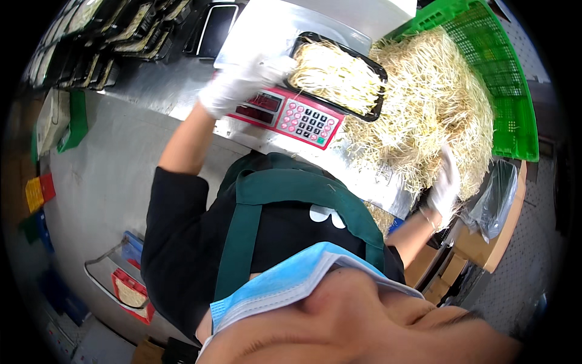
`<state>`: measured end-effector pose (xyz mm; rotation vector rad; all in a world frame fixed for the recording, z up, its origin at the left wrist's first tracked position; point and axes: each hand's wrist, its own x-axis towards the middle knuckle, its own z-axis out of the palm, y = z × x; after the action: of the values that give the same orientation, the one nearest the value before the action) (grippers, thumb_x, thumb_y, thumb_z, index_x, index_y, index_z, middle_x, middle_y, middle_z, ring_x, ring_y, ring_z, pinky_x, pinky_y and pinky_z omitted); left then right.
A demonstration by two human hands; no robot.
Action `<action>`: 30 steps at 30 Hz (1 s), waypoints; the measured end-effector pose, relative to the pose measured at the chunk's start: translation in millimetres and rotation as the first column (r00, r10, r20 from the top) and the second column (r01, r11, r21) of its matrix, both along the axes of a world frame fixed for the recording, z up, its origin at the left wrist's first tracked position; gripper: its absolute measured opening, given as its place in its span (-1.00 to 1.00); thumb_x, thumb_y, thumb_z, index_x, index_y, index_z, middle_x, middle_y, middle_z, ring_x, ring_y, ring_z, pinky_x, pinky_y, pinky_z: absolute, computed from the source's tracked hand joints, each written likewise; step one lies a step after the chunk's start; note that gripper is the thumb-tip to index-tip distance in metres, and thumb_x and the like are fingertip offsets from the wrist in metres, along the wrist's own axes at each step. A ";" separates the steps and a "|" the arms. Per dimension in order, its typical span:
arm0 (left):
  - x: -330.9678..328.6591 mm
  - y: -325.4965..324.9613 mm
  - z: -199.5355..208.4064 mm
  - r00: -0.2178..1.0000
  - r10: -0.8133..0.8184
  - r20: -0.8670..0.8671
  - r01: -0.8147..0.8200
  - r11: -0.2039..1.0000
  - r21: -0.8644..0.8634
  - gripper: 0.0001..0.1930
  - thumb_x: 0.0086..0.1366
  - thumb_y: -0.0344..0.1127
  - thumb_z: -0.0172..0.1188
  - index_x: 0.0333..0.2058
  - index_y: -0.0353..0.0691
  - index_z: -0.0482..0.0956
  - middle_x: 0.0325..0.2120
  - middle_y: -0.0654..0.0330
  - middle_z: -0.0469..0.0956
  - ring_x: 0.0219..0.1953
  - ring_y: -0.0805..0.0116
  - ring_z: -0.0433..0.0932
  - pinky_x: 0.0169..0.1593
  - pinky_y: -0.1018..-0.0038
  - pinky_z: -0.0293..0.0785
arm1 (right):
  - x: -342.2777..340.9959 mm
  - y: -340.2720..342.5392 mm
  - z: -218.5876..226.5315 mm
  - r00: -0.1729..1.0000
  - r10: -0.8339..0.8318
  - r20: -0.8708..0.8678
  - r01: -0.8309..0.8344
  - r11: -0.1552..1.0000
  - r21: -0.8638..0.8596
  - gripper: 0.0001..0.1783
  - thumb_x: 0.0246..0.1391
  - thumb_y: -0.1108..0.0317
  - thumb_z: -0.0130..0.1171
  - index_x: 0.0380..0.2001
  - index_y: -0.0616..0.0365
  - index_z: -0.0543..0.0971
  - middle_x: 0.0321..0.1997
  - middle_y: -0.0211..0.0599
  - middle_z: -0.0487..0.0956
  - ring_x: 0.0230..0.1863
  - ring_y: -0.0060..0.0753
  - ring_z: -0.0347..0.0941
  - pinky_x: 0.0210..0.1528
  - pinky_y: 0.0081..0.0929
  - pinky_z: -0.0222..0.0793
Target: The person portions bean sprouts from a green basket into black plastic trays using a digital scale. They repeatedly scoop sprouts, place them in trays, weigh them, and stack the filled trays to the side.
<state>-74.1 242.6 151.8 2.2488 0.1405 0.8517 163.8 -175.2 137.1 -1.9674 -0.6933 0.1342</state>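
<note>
While the gloved left hand [239, 85] is gripping the black tray [337, 76] of sprouts steady on the scale [285, 112], the right hand [445, 188] is closing loosely on the sprout heap [430, 109] for more.

head cam | looks steeply down | close over scale [285, 115] counter

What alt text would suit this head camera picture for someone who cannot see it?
A gloved left hand holds a black tray of bean sprouts over a scale, while the gloved right hand rests in a sprout pile spilling from a green crate.
</note>
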 end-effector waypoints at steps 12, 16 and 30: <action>71.2 -23.6 -7.7 0.946 -0.106 -0.306 0.220 0.904 0.367 -0.15 0.01 0.22 0.14 0.23 -0.11 0.21 0.05 0.04 0.37 0.05 0.08 0.34 0.13 0.04 0.06 | -70.9 244.5 0.6 0.698 0.455 0.553 -0.218 0.871 -0.441 -0.39 0.07 0.18 0.06 0.10 0.41 0.33 -0.08 0.13 0.49 -0.05 0.06 0.41 0.09 -0.15 0.27; 70.9 -20.0 8.6 0.906 -0.105 -0.410 0.278 0.878 0.390 -0.15 0.10 0.24 0.10 0.25 -0.20 0.19 0.05 0.01 0.36 0.04 0.08 0.33 0.15 0.13 0.09 | -31.8 233.7 43.7 0.552 0.663 0.505 -0.320 0.728 -0.606 -0.32 -0.01 0.14 0.17 0.13 0.29 0.32 -0.16 0.03 0.51 -0.16 0.02 0.45 -0.06 -0.24 0.37; 71.8 -23.9 0.5 0.931 -0.041 -0.363 0.185 0.909 0.372 -0.19 0.05 0.08 0.20 0.26 -0.10 0.20 -0.03 0.08 0.40 -0.08 0.11 0.39 0.03 0.25 0.28 | -26.0 197.6 24.9 0.648 0.492 -0.582 -0.430 0.866 0.254 -0.35 -0.07 0.54 0.30 0.15 0.23 0.37 0.16 -0.35 0.46 -0.04 -0.53 0.45 0.02 -0.59 0.41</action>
<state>-2.3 218.7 152.3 2.7536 -0.0094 0.4353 137.7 22.4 162.1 -1.4603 -0.7080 1.0225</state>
